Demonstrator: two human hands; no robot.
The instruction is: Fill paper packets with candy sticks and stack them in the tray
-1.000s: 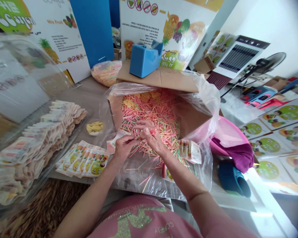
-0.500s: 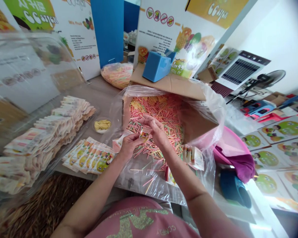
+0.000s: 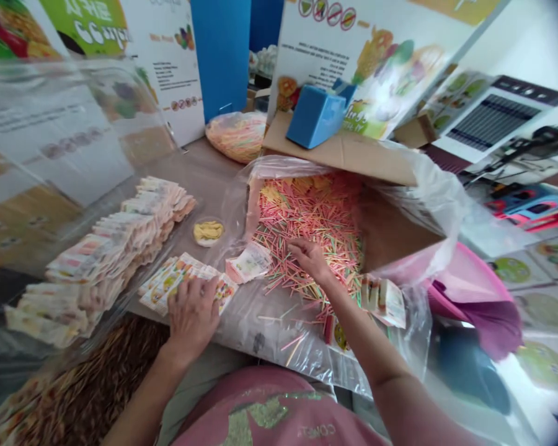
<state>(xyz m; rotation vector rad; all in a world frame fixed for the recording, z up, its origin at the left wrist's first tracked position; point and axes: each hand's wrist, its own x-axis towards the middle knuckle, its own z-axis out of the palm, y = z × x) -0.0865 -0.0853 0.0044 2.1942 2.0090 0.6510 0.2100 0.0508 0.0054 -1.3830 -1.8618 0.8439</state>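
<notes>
My left hand (image 3: 194, 313) lies flat with its fingers stretched over a fanned row of printed fruit packets (image 3: 165, 282) near the table's front edge. Over the heap of thin pink, yellow and green sticks (image 3: 307, 210) in the open carton is my right hand (image 3: 309, 259). Its fingers are bent together, tips down at the sticks; whatever they pinch is too small to make out. Between the hands, at the carton's near left, rests a pale packet (image 3: 250, 262). A small round dish (image 3: 208, 231) of yellow pieces stands behind the fanned packets.
Long stacks of packets (image 3: 116, 241) cover the left of the table. Clear plastic (image 3: 441, 186) lines the carton. A blue tape dispenser (image 3: 314, 118) sits on its back flap. A bag of sticks (image 3: 237, 136) lies behind; a pink basin (image 3: 474, 279) is at right.
My hands have parted from the small packet held between them. The left moved down and left onto the fanned packets; the right lowered to the sticks. The view has shifted.
</notes>
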